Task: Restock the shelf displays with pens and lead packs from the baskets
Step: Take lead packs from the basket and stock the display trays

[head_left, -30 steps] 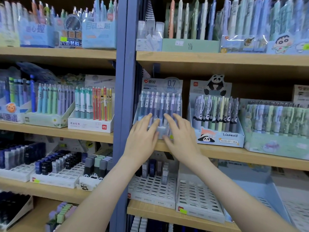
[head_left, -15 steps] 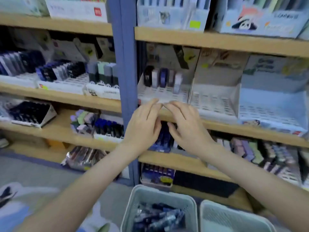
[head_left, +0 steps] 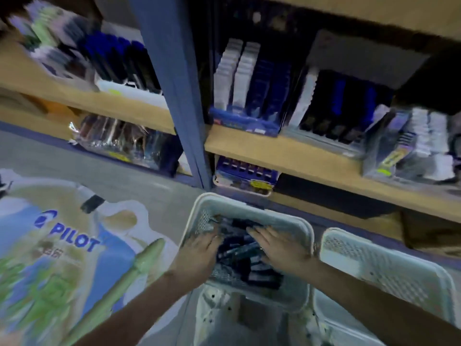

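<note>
Dim, bluish light covers the scene. Heavy motion blur smears the pen displays [head_left: 112,58] at 11 o'clock and the packs [head_left: 411,146] at 3 o'clock into streaks. The shelf recess [head_left: 336,198] toward 4 o'clock sinks into deep shadow, while the wooden shelf edge [head_left: 287,156] catches pale light. The floor decal [head_left: 67,236] at 9 o'clock is brightest, its "PILOT" lettering soft but readable. The basket [head_left: 249,208], left hand [head_left: 199,248] and right hand [head_left: 279,248] at 6 o'clock are sharpest, though grainy. Wide-angle distortion tilts the blue upright [head_left: 172,83].

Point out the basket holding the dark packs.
The basket is bottom centre in the head view, below the blue post, left of the other basket.
</note>
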Tool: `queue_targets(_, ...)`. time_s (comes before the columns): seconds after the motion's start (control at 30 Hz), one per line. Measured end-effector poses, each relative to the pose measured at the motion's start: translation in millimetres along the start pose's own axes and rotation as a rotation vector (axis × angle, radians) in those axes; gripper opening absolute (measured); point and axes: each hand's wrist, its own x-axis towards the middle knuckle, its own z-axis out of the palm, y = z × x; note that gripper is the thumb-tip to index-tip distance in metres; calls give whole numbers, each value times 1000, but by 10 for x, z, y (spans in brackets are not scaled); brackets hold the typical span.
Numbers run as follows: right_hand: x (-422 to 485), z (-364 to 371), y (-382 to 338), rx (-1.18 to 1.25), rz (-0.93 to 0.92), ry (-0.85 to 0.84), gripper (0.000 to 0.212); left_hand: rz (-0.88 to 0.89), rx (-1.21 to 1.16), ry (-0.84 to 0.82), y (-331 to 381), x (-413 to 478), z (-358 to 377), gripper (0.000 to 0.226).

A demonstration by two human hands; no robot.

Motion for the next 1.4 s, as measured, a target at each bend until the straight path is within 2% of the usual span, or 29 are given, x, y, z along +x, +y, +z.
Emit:
queue_targets(0.1, 257, 339, 10, -67, 44, -16, 71, 10, -5, -28, -27, -15, 221, 43)
queue_targets(0.2, 458, 630, 5, -130, 43, 57, 80, -7, 18, -49, -52, 38, 296, 42)
queue_targets(0.3, 557, 799, 17, -155, 30, 223, 83, -30, 38, -65, -6, 157, 353, 40)
queue_targets(0.43, 529, 792, 22, -142, -3, 330, 69, 13, 63, -145, 111, 307, 478, 42)
queue_targets(0.57, 485, 821, 26, -204, -21, 413, 50, -38, 107, -404, 267, 463, 494, 54)
queue_targets(0.7, 519, 853, 16, -320, -12, 405, 38, -71, 207, -470, 358, 585, 632, 62)
queue_targets(0.83, 548, 926, 48, -365, 41, 413, 25, -89, 265, -489, 408, 670, 684, 50)
queue_targets(0.9, 557, 910, 41, -318, 85, 357, 39, -54, 284, -507, 405, 684, 708, 49)
queue_targets(0.97, 549, 871, 23, -328, 102, 315, 43, -51, 283, -532, 407, 675, 669, 45)
queue_targets(1.1, 546, 813, 25, -334, 41, 462, 34, -94, 267, -526, 413, 619, 631, 48)
queue_targets(1.23, 503, 755, -26, -303, -7, 597, 34, -106, 230, -429, 402, 580, 661, 58)
queue_targets(1.33, 438, 746, -10, -252, -38, 588, 35, -79, 264, -335, 352, 573, 770, 51)
queue_targets(1.37, 413, 717, -4, -208, -30, 550, 32, -69, 268, -348, 359, 578, 753, 49)
queue_targets(1.4, 395, 690, 9, -153, -13, 474, 40, -56, 274, -355, 364, 578, 739, 49)
